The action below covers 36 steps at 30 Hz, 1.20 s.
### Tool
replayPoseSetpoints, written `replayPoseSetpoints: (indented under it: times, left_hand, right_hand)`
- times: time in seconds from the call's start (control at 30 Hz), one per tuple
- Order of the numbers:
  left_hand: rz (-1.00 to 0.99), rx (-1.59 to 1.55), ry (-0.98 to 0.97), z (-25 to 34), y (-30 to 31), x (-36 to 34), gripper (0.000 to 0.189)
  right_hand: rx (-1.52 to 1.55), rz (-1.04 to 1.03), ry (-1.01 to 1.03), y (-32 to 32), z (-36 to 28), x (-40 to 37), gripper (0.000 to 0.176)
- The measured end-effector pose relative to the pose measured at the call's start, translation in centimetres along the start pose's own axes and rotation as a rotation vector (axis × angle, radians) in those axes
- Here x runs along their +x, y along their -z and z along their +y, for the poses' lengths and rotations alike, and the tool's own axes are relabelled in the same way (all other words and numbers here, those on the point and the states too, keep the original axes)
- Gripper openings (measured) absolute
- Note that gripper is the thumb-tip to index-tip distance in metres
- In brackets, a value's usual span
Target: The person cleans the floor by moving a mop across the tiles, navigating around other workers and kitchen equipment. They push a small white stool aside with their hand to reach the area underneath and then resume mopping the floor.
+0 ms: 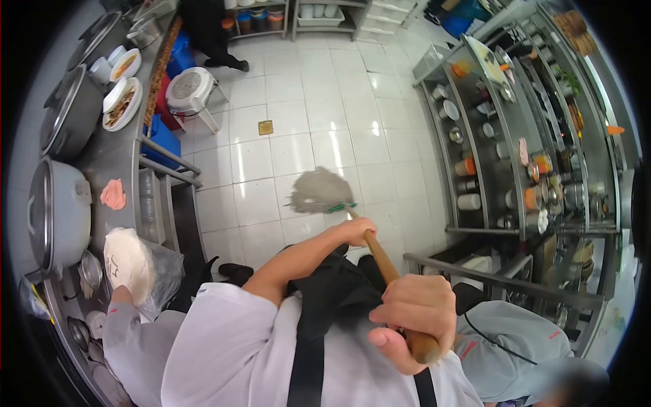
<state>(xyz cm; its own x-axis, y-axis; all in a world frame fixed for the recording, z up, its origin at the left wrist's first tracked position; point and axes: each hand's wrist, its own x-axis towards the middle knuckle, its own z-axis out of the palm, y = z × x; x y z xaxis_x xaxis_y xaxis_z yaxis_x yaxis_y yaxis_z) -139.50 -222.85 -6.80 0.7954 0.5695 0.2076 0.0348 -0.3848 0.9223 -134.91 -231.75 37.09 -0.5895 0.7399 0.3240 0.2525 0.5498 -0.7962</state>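
A mop with a wooden handle [384, 260] slants across the front of my body. Its grey string head [319, 190] lies spread on the white tiled floor [271, 159], joined by a green fitting [342, 207]. My left hand [357, 231] is wrapped round the lower part of the handle, close above the mop head. Near the handle's top end, my right hand [417, 315] grips it, and the rounded tip sticks out below the fingers. A black apron [332, 292] covers my front.
Co-workers in grey shirts stand close on my left [146, 346] and right [515, 339]. Another person's dark legs [207, 34] are at the back. A white stool [193, 91] stands by the left counter [122, 159]. Metal shelving [468, 156] with pots lines the right. A floor drain [265, 127] lies ahead.
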Motion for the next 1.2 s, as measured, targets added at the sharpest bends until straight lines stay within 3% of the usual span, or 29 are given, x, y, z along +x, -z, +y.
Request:
replayPoseSetpoints:
  times: [0.03, 0.13, 0.23, 0.3, 0.37, 0.53, 0.57, 0.6, 0.77, 0.93, 1.07, 1.2]
  left_hand:
    - [-0.047, 0.004, 0.006, -1.3, -1.6, 1.8, 0.01]
    - [-0.031, -0.025, 0.106, -3.4, -6.6, 6.0, 0.016]
    - [0.064, 0.014, 0.218, 0.7, -7.4, 7.5, 0.032]
    - [0.049, 0.074, 0.254, 3.8, -6.7, 8.0, 0.021]
    - [0.018, 0.184, 0.232, 4.9, -7.2, 8.3, 0.037]
    - [0.046, 0.2, 0.306, 10.1, -4.8, 4.7, 0.022]
    - [0.057, 0.212, 0.327, 10.6, -4.6, 3.8, 0.022]
    - [0.074, 0.221, 0.344, 10.9, -4.4, 2.8, 0.021]
    - [0.214, 0.29, 0.46, 11.8, -3.3, -4.2, 0.018]
    - [0.462, 0.419, 0.69, 11.1, -2.4, -13.2, 0.012]
    - [0.731, 0.586, 0.787, 7.4, -4.3, -20.0, 0.014]
    - [0.897, 0.665, 0.951, 5.3, -5.4, -24.4, 0.013]
  right_hand:
    - [-0.092, -0.01, -0.042, 0.0, 0.5, -0.4, 0.031]
    - [-0.026, 0.227, -0.184, -0.8, 2.2, -0.8, 0.028]
    - [0.003, 0.412, -0.047, -0.1, 4.2, -3.9, 0.047]
    - [0.023, 0.508, 0.024, 0.7, 4.0, -5.6, 0.052]
    - [0.033, 0.574, 0.056, 2.0, 3.0, -7.1, 0.055]
    - [0.059, 0.571, 0.136, 4.8, 1.1, -11.4, 0.053]
    - [0.261, 0.394, 0.137, 5.4, 0.4, -10.6, 0.053]
    - [0.199, 0.427, 0.156, 5.6, 0.0, -10.7, 0.051]
    - [0.608, 0.27, 0.158, 7.7, 1.1, -10.4, 0.053]
    - [0.848, 0.111, 0.316, 3.2, 5.2, -8.1, 0.056]
    - [0.994, -0.159, 0.359, 0.1, 9.3, -7.6, 0.046]
    - [0.945, -0.239, 0.255, -2.8, 12.4, -9.4, 0.032]
